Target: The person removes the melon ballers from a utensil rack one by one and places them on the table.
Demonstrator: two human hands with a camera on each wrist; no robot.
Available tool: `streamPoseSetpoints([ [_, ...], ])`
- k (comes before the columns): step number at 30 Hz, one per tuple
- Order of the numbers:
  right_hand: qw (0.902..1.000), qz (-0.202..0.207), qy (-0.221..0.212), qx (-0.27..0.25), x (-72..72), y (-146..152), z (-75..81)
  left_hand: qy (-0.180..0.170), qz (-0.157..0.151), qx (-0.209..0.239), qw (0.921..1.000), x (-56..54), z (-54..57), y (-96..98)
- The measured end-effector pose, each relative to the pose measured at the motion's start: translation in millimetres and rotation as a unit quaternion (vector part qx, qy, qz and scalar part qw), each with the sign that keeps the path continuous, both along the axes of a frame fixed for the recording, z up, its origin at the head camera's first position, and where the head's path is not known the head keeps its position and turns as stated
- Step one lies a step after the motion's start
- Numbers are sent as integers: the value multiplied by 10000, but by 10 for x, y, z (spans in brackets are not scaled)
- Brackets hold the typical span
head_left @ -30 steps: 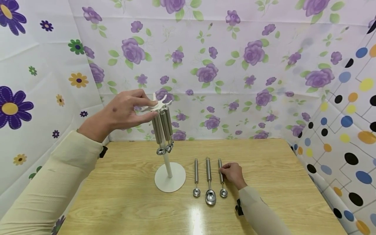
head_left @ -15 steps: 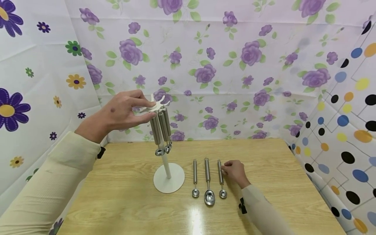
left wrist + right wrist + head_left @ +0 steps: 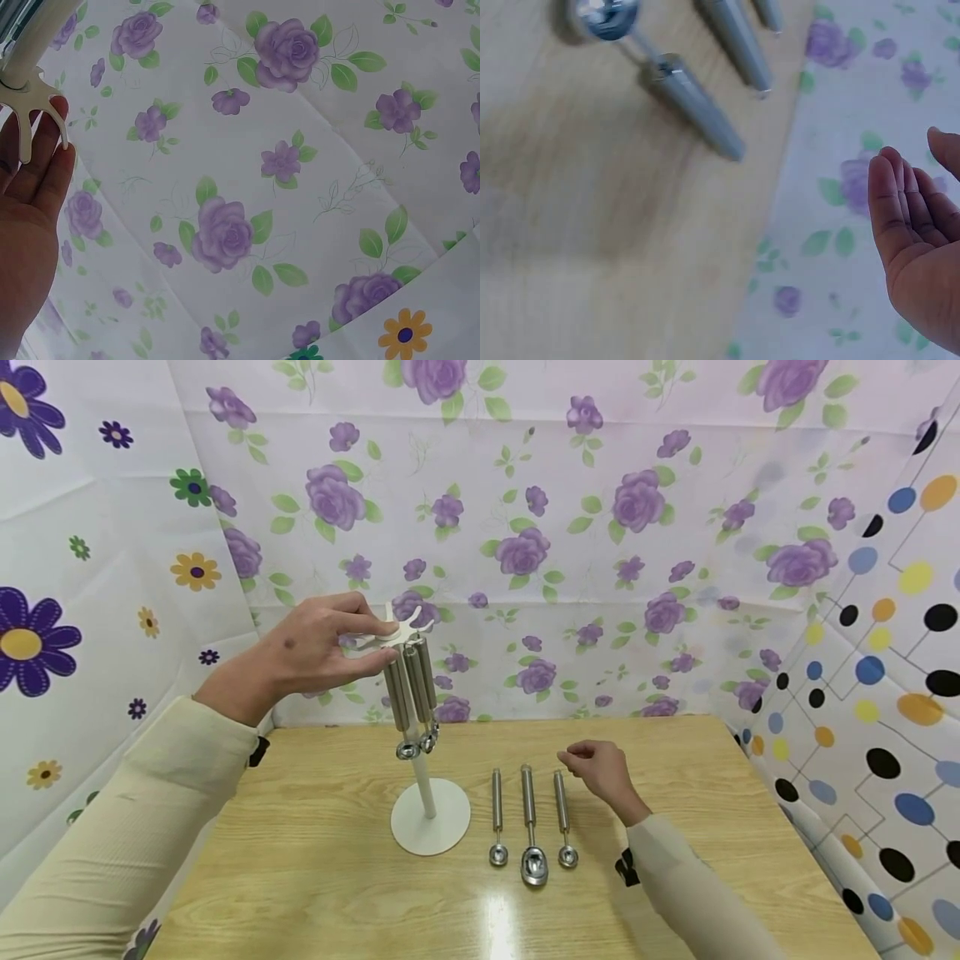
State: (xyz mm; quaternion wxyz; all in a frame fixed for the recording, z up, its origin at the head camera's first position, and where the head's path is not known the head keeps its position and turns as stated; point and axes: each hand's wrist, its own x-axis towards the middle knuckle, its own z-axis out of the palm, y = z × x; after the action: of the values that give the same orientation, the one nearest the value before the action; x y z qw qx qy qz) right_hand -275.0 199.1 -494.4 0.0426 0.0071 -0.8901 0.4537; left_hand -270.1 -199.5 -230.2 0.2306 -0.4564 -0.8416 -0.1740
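My left hand (image 3: 318,639) pinches the pronged top (image 3: 405,631) of a white utensil stand, thumb below and fingers above; the left wrist view shows its pale prongs (image 3: 30,101) against the fingers. Several steel-handled scoops (image 3: 407,750) hang from the stand, partly overlapping. On the table lie a small melon baller (image 3: 497,806), a larger ice cream scoop (image 3: 529,802) and another melon baller (image 3: 562,806), side by side with bowls toward me. My right hand (image 3: 600,768) hovers beyond the right melon baller's handle, holding nothing; in the right wrist view its fingers (image 3: 889,195) are loosely extended.
The stand's round white base (image 3: 431,839) rests on the wooden table (image 3: 315,860), left of the three loose utensils. Behind the table hangs a flowered cloth (image 3: 465,468). A dotted cloth (image 3: 862,760) borders the right side.
My right hand has let go of the right melon baller and moved up and away from its handle. The left hand stays on the stand's top.
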Motion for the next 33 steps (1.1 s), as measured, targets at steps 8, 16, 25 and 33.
streamPoseSetpoints([
  [8, 9988, 457, 180, -3, 26, -148, 382, -71, 42, -39, 10000, 9, 7, 0],
  [16, 9963, 752, 122, -391, -9, -284, 745, -160, 71, -60, 9998, 16, -4, -8],
  [25, 9929, 1092, 182, -438, 0, -446, 1031, -267, 44, -181, 9995, 34, 5, -22],
  [33, 9906, 1261, 131, -521, -17, -598, 1209, -177, 115, -237, 9995, 60, 5, -23],
])
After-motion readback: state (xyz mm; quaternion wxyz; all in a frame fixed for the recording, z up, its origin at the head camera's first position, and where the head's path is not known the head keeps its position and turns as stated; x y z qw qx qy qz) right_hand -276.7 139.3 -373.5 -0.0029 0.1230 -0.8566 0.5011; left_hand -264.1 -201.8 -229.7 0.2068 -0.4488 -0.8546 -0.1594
